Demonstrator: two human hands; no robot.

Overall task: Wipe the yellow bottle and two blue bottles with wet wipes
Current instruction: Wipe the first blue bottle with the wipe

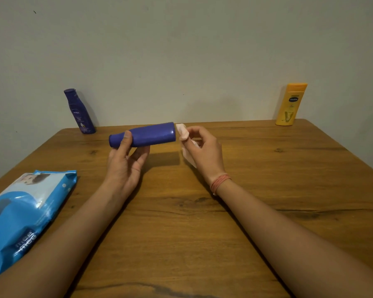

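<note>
My left hand (125,160) holds a blue bottle (153,134) on its side above the table, cap end to the left, flat base to the right. My right hand (202,151) grips a folded wet wipe (182,131), held just beside the bottle's base. A second blue bottle (79,111) stands at the table's back left against the wall. The yellow bottle (291,104) stands upright at the back right.
A blue pack of wet wipes (24,214) lies at the left edge of the wooden table (202,222). A pale wall rises directly behind the table's far edge.
</note>
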